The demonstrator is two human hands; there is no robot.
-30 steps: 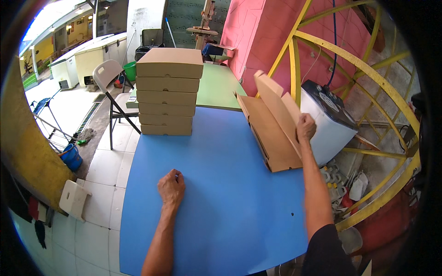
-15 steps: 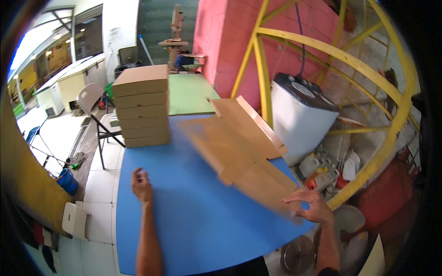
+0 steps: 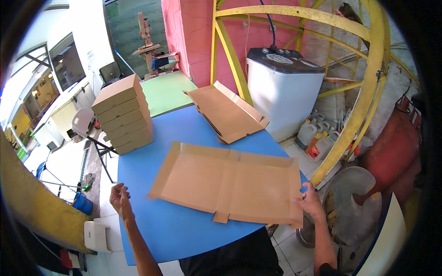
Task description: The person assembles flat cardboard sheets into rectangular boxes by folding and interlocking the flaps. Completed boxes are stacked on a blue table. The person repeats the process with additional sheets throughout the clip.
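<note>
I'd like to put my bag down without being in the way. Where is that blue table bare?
Bare blue table shows between the flat cardboard sheet and the near edge, by the left hand. The far side is crowded: stacked boxes and leaning cardboard.

Bright daylight, fisheye-bent, dark rim

Single head-worn fisheye view, looking steeply down and forward over the blue table point(image 3: 184, 230), close, edges bending.
</note>
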